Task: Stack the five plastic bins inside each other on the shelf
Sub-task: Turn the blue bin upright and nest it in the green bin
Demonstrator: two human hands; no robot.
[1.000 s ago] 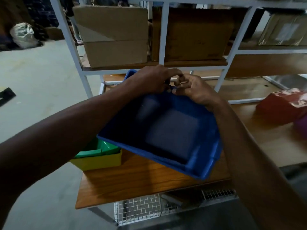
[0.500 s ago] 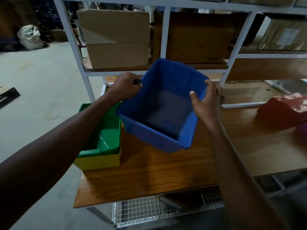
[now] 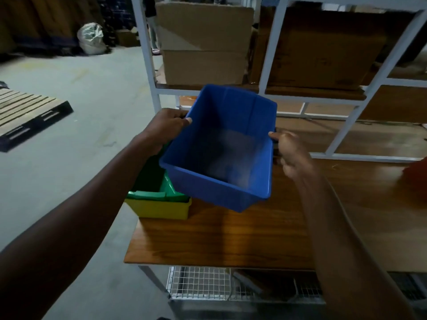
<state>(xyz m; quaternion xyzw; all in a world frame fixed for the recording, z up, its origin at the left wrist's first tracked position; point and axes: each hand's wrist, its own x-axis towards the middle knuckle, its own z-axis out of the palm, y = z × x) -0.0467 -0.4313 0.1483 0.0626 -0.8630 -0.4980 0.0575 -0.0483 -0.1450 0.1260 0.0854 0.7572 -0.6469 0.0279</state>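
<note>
Blue bin (image 3: pixel 221 155) empty, held aloft: left hand (image 3: pixel 166 128), right hand (image 3: pixel 291 151) grasping side rims. Green bin (image 3: pixel 159 188) nested inside yellow bin (image 3: pixel 161 207).

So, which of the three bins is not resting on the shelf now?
The blue bin: both hands grip its side rims and hold it tilted in the air. The green bin sits nested inside the yellow bin on the wooden shelf.

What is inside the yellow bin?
A green bin is nested in the yellow bin. The blue bin, held by the left hand and right hand, covers part of the green bin's interior.
</note>
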